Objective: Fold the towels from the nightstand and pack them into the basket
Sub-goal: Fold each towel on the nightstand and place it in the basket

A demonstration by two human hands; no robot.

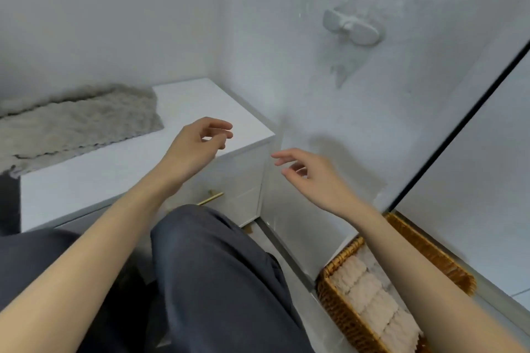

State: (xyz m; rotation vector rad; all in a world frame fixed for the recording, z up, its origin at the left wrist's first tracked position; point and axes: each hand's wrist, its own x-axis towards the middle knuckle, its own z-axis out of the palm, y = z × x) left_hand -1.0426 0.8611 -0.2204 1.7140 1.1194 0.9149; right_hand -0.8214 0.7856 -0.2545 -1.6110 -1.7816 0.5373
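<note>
A fluffy grey towel (77, 120) lies spread on the left part of the white nightstand (189, 100). My left hand (198, 140) hovers above the nightstand's right front corner, fingers loosely curled and holding nothing. My right hand (309, 172) hangs in the air to the right of the nightstand, fingers relaxed and empty. On the floor at the lower right stands a brown wicker basket (341, 306), and a pale pink folded towel (372, 298) lies inside it. My right forearm crosses over the basket's far side.
My knee in dark trousers (218, 272) fills the lower middle, in front of the nightstand's drawer with a brass handle (210, 198). A white wall with a mounted white fixture (352, 26) rises behind. A dark-edged glass panel (459, 129) runs along the right.
</note>
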